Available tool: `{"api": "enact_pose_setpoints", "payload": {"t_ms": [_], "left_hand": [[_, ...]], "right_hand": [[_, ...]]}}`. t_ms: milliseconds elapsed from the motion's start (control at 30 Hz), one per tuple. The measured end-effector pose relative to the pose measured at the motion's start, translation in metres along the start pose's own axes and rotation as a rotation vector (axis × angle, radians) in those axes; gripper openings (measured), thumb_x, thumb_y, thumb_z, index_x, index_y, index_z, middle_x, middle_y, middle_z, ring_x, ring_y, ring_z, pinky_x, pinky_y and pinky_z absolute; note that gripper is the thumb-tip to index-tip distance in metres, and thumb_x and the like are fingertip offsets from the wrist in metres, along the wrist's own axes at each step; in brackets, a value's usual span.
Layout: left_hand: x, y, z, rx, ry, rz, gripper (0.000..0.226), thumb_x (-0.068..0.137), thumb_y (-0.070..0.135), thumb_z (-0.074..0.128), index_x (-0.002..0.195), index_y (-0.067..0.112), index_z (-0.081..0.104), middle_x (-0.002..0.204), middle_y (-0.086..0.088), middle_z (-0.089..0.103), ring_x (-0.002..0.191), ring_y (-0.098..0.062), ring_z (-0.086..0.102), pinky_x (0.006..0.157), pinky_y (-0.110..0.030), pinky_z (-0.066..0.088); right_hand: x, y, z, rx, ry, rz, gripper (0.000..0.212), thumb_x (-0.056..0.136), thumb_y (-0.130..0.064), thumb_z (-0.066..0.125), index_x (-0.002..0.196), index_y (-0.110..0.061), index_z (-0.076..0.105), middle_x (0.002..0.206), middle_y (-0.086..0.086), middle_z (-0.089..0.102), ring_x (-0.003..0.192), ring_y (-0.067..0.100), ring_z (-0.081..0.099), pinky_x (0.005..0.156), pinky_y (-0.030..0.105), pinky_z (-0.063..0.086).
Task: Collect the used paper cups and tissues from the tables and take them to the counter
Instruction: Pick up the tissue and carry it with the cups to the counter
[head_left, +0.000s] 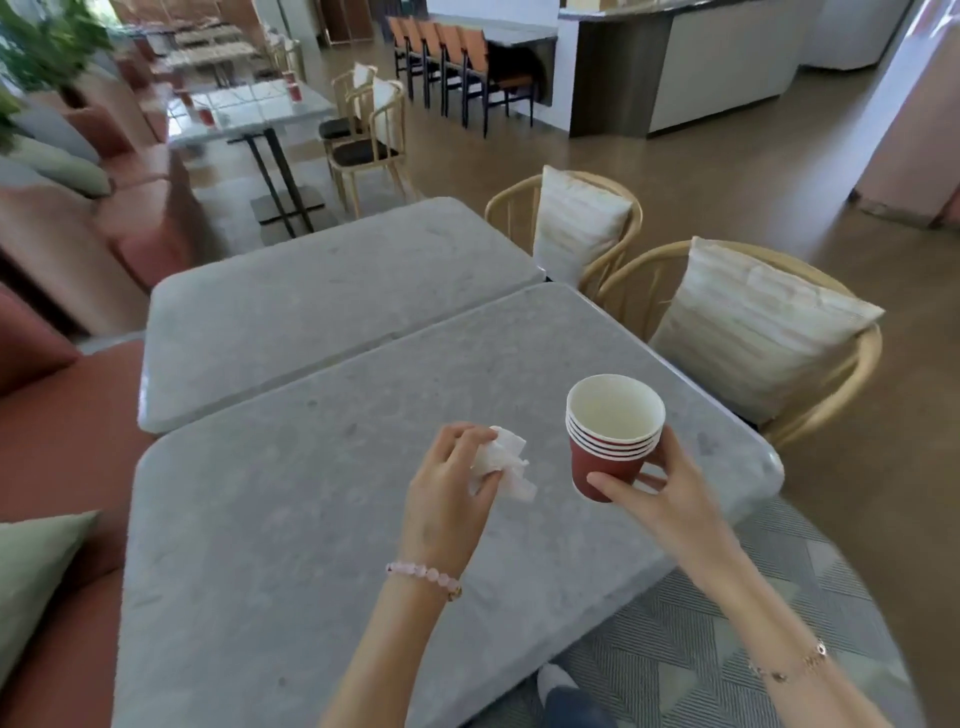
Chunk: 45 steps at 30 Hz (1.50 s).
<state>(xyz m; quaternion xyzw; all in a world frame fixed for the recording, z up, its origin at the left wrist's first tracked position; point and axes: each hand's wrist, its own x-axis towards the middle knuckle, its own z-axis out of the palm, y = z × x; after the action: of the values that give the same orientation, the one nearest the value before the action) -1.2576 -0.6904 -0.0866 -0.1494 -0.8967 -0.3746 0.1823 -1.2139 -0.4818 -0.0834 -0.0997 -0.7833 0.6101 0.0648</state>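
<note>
My right hand (660, 493) grips a stack of several red paper cups (610, 441), nested and upright, above the near grey table (291, 519). My left hand (447, 483) is closed on a crumpled white tissue (506, 462) just left of the cups, over the same table. Red cups (295, 92) stand on a far table (249, 111) at the upper left, another red cup (206, 115) beside them. The counter (680, 62) is at the far right of the room.
A second grey table (322, 296) abuts the near one. Two wicker chairs with pale cushions (753, 332) stand on the right. A red bench with a green cushion (36, 577) runs along the left. Orange bar chairs (457, 57) line a ledge beyond open floor.
</note>
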Motion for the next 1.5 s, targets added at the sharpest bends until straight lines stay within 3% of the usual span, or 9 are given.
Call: {"api": "enact_pose_setpoints", "payload": {"t_ms": [167, 300, 367, 500, 633, 833, 1000, 1133, 1500], "left_hand": [[-0.004, 0.034, 0.021, -0.111, -0.12, 0.074, 0.032, 0.071, 0.005, 0.075, 0.099, 0.015, 0.064, 0.101, 0.011, 0.054, 0.08, 0.002, 0.047, 0.069, 0.002, 0.033], [-0.001, 0.069, 0.049, -0.195, -0.196, 0.112, 0.032, 0.071, 0.006, 0.076, 0.098, 0.018, 0.064, 0.1, 0.01, 0.055, 0.079, 0.001, 0.048, 0.069, 0.001, 0.033], [0.002, 0.09, 0.067, -0.216, -0.241, 0.148, 0.031, 0.072, 0.007, 0.075, 0.098, 0.02, 0.064, 0.1, 0.013, 0.053, 0.08, 0.003, 0.048, 0.069, 0.001, 0.034], [0.009, 0.146, 0.114, -0.248, -0.345, 0.24, 0.03, 0.075, 0.013, 0.074, 0.101, 0.023, 0.063, 0.103, 0.012, 0.052, 0.083, 0.006, 0.046, 0.073, 0.0, 0.034], [0.015, 0.219, 0.173, -0.318, -0.418, 0.324, 0.029, 0.074, 0.01, 0.073, 0.1, 0.018, 0.064, 0.105, 0.008, 0.056, 0.085, 0.002, 0.047, 0.074, 0.0, 0.032], [0.014, 0.32, 0.257, -0.4, -0.487, 0.392, 0.031, 0.073, 0.009, 0.074, 0.101, 0.018, 0.064, 0.105, 0.011, 0.055, 0.084, 0.005, 0.045, 0.074, -0.007, 0.036], [0.016, 0.38, 0.313, -0.434, -0.558, 0.407, 0.03, 0.074, 0.008, 0.073, 0.1, 0.018, 0.065, 0.106, 0.011, 0.057, 0.088, -0.003, 0.05, 0.073, 0.0, 0.033], [0.03, 0.416, 0.355, -0.447, -0.601, 0.436, 0.029, 0.075, 0.007, 0.071, 0.101, 0.018, 0.064, 0.108, 0.009, 0.057, 0.089, -0.005, 0.051, 0.073, -0.005, 0.036], [0.148, 0.499, 0.524, -0.52, -0.627, 0.444, 0.026, 0.075, 0.007, 0.07, 0.096, 0.022, 0.064, 0.1, 0.019, 0.056, 0.091, 0.012, 0.049, 0.069, -0.001, 0.033]], "right_hand": [[-0.041, 0.007, -0.037, 0.004, 0.137, 0.043, 0.065, 0.064, -0.035, 0.082, 0.111, -0.056, 0.042, 0.115, -0.02, 0.059, 0.105, 0.003, 0.059, 0.084, 0.023, 0.047], [-0.062, 0.012, -0.08, -0.004, 0.275, 0.031, 0.072, 0.068, -0.03, 0.082, 0.128, -0.039, 0.042, 0.115, -0.022, 0.059, 0.106, 0.002, 0.06, 0.08, 0.014, 0.045], [-0.071, 0.016, -0.105, 0.0, 0.346, 0.032, 0.07, 0.069, -0.03, 0.082, 0.127, -0.038, 0.044, 0.113, -0.022, 0.061, 0.103, 0.001, 0.061, 0.077, 0.014, 0.045], [-0.087, 0.026, -0.166, 0.017, 0.466, 0.054, 0.068, 0.067, -0.029, 0.082, 0.125, -0.031, 0.048, 0.113, -0.014, 0.065, 0.103, 0.003, 0.062, 0.09, 0.028, 0.049], [-0.099, 0.042, -0.238, 0.029, 0.571, 0.072, 0.065, 0.065, -0.033, 0.081, 0.121, -0.036, 0.049, 0.11, -0.013, 0.066, 0.103, 0.005, 0.063, 0.092, 0.033, 0.049], [-0.11, 0.067, -0.348, 0.042, 0.683, 0.063, 0.061, 0.066, -0.025, 0.083, 0.119, -0.03, 0.052, 0.106, -0.013, 0.07, 0.097, 0.003, 0.067, 0.089, 0.032, 0.053], [-0.116, 0.081, -0.422, 0.058, 0.769, 0.073, 0.063, 0.062, -0.036, 0.082, 0.117, -0.033, 0.053, 0.109, -0.013, 0.068, 0.101, 0.007, 0.066, 0.09, 0.034, 0.051], [-0.105, 0.098, -0.469, 0.055, 0.825, 0.097, 0.057, 0.068, -0.022, 0.083, 0.115, -0.034, 0.053, 0.107, -0.013, 0.069, 0.102, 0.007, 0.065, 0.092, 0.037, 0.051], [0.029, 0.144, -0.617, 0.05, 0.899, 0.123, 0.059, 0.069, -0.02, 0.083, 0.117, -0.036, 0.053, 0.106, -0.017, 0.068, 0.101, 0.004, 0.065, 0.091, 0.034, 0.051]]}}
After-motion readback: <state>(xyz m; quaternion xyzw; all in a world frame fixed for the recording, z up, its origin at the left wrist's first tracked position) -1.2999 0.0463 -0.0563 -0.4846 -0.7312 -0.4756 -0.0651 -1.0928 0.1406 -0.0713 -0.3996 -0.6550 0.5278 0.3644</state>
